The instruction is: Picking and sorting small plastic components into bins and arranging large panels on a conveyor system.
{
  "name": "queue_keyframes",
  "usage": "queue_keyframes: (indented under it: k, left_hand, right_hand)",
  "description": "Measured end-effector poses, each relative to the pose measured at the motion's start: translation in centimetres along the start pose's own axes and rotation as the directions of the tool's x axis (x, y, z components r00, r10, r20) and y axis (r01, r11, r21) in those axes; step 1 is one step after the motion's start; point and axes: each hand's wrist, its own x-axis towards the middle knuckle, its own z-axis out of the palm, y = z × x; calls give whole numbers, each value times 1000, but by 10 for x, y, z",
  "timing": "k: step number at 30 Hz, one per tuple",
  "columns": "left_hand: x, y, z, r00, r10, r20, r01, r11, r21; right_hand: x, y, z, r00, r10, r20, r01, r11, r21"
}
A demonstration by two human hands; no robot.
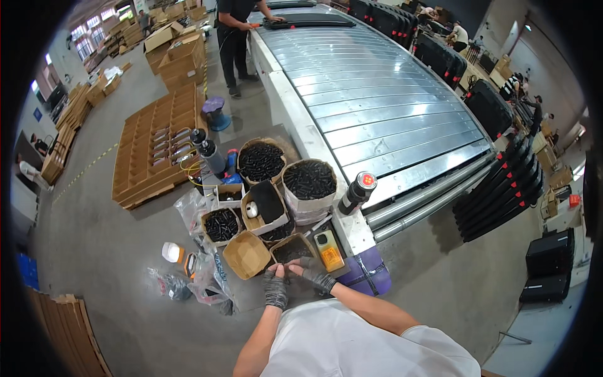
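Note:
Both of my hands wear grey fingerless gloves and meet at the near edge of the cartons. The fingertips of my left hand (275, 284) are pinched together. Close beside it, the fingers of my right hand (309, 272) are pinched too. Whatever is between them is too small to make out. Just beyond the fingers is a carton (293, 249) with small dark pieces inside. To its left stands an open brown carton (247, 255) with its bare bottom showing. A phone (328, 249) in a yellow-orange case lies right of my right hand.
Several cartons of black cylindrical parts (262, 161) stand ahead, beside a slatted metal conveyor (383, 119). A dark cylinder with a red top (358, 191) is at its corner. Plastic bags (207, 283) lie left. A purple taped pad (366, 273) is right. Another person (235, 38) works at the far end.

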Motion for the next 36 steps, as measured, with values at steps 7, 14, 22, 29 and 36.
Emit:
queue_keyframes:
  k: [7, 14, 22, 29, 36]
  left_hand:
    - [3, 9, 13, 993, 114, 39, -119, 978, 170]
    - [-2, 24, 21, 999, -32, 14, 32, 999, -2]
    - [-2, 22, 15, 999, 38, -14, -37, 998, 53]
    - [-4, 27, -5, 999, -36, 30, 37, 999, -9]
    - [-12, 49, 3, 988, -139, 60, 143, 988, -53]
  right_hand:
    - [-4, -20, 1, 995, 35, -90, -18, 982, 186]
    - [2, -22, -7, 999, 30, -46, -28, 999, 44]
    - [2, -22, -5, 985, 173, 3, -168, 949, 266]
    - [4, -19, -21, 970, 128, 205, -242, 513, 824]
    - [0, -17, -31, 949, 147, 278, -315, 431, 846]
